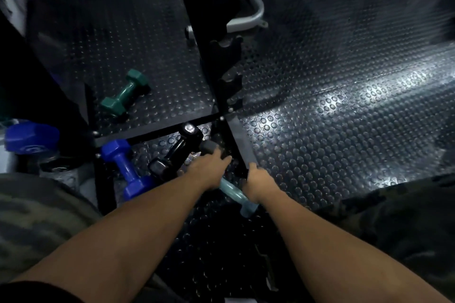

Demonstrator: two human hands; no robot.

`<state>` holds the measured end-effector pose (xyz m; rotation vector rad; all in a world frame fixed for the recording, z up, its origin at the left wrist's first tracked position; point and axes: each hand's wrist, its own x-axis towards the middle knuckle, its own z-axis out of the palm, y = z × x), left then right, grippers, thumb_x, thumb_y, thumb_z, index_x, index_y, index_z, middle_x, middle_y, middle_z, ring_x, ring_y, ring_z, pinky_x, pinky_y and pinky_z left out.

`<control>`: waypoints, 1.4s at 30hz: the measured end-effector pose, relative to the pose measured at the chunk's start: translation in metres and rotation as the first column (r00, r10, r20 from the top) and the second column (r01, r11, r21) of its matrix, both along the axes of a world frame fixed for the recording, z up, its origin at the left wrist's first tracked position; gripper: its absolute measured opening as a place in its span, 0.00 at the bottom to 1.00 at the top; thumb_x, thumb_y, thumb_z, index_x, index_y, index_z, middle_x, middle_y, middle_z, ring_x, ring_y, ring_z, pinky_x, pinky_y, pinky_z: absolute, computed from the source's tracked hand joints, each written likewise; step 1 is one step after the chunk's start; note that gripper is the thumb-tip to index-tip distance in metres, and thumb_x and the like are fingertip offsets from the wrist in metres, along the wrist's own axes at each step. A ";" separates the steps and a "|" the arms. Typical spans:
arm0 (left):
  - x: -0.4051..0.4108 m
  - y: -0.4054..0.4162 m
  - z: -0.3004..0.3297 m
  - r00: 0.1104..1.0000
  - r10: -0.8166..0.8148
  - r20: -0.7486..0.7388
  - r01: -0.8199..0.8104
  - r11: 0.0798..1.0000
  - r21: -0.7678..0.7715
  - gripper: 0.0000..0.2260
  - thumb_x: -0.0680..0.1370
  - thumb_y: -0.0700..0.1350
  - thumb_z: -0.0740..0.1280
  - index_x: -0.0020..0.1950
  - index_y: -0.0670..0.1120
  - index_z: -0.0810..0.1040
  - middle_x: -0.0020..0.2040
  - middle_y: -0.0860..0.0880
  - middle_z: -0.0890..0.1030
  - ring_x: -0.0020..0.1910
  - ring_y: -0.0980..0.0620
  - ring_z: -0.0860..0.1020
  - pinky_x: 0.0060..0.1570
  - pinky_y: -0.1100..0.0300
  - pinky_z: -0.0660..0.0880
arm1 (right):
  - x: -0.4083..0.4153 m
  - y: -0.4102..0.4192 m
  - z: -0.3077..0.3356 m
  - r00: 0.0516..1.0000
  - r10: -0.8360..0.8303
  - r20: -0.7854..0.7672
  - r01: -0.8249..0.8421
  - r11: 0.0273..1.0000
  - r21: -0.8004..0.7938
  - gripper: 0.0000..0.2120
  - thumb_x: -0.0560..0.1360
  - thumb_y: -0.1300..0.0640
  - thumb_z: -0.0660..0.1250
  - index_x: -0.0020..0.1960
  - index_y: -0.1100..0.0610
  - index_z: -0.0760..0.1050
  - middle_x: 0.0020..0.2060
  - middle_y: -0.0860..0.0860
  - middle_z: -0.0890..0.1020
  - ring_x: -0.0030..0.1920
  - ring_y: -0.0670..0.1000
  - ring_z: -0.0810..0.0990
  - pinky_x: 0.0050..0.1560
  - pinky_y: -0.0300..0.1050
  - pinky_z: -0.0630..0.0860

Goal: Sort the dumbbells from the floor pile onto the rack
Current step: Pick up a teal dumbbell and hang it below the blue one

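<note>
Pale blue dumbbell (234, 194) btwn hands, green dumbbell (125, 92) apart

No text can be read; the large blue dumbbell (29, 139) at far left bears pale markings on its end, too blurred.

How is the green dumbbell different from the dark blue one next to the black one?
The green dumbbell lies alone on the studded floor mat, well above the hands; the dark blue dumbbell lies nearer the person, close beside the black dumbbell. The green one looks smaller in the picture than the blue one. The green one slants up to the right; the blue one slants down to the right. Both have angular, faceted ends and neither is held.
</note>
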<state>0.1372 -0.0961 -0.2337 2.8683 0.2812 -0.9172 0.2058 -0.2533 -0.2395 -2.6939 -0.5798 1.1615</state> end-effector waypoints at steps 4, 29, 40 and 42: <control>0.002 -0.005 -0.025 1.000 -0.020 -0.013 0.020 1.000 -0.021 0.33 0.79 0.49 0.69 0.81 0.54 0.59 0.69 0.42 0.67 0.62 0.37 0.78 0.53 0.43 0.78 | -0.005 -0.005 -0.019 0.999 -0.019 -0.044 0.018 0.999 -0.028 0.21 0.81 0.59 0.63 0.71 0.60 0.62 0.67 0.63 0.71 0.66 0.68 0.75 0.65 0.61 0.74; 0.011 -0.010 -0.016 0.973 0.219 0.077 -0.205 0.965 -0.165 0.24 0.74 0.42 0.68 0.69 0.56 0.69 0.63 0.44 0.73 0.61 0.38 0.78 0.59 0.48 0.76 | -0.015 -0.009 -0.024 0.913 -0.407 -0.025 0.404 0.911 -0.078 0.26 0.77 0.53 0.72 0.69 0.57 0.64 0.66 0.62 0.71 0.64 0.63 0.78 0.60 0.54 0.77; 0.005 0.014 0.105 0.746 0.536 0.395 -0.426 0.840 -0.336 0.30 0.72 0.41 0.69 0.72 0.60 0.67 0.61 0.45 0.69 0.49 0.39 0.79 0.49 0.48 0.80 | 0.017 0.022 0.118 0.864 -0.450 0.227 0.380 0.877 0.293 0.16 0.76 0.62 0.72 0.58 0.55 0.67 0.49 0.53 0.76 0.51 0.56 0.80 0.49 0.51 0.82; 0.000 0.022 0.124 0.664 0.620 0.417 -0.470 0.781 -0.412 0.36 0.71 0.44 0.70 0.78 0.56 0.63 0.69 0.42 0.69 0.62 0.37 0.77 0.59 0.47 0.78 | 0.023 0.028 0.149 0.853 -0.455 0.258 0.359 0.868 0.344 0.14 0.77 0.61 0.70 0.57 0.57 0.67 0.42 0.50 0.74 0.47 0.55 0.80 0.42 0.49 0.78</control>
